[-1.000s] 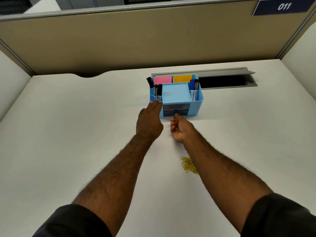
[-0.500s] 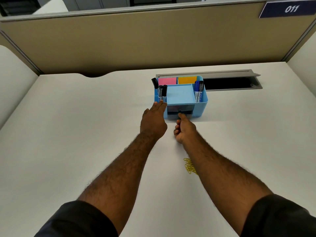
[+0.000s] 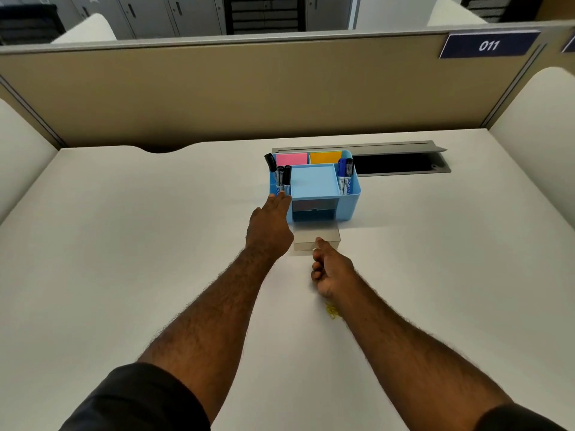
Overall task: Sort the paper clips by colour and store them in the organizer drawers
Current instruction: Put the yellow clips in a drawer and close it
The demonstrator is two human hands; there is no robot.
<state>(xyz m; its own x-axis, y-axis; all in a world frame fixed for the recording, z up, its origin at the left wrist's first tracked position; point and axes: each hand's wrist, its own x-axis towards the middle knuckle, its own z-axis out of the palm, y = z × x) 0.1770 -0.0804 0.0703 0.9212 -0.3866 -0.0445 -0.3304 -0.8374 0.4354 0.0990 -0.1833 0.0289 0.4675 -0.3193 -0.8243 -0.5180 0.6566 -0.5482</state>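
Observation:
A light blue desk organizer (image 3: 351,203) stands on the white desk. Its lower clear drawer (image 3: 315,234) is pulled out toward me and looks empty; the upper drawer (image 3: 312,206) stays in. My left hand (image 3: 269,227) lies flat with straight fingers against the organizer's front left corner. My right hand (image 3: 331,270) pinches the front handle of the pulled-out drawer, its other fingers curled. A small heap of yellow paper clips (image 3: 333,311) lies on the desk, mostly hidden under my right wrist.
The organizer holds black markers (image 3: 281,177), blue markers (image 3: 345,175), pink notes (image 3: 291,158) and orange notes (image 3: 325,157). Behind it an open cable tray (image 3: 401,163) is sunk in the desk. A beige partition (image 3: 249,94) closes the far edge.
My right hand took the lower drawer's handle and drew the drawer out toward me. My left hand stayed against the organizer's corner.

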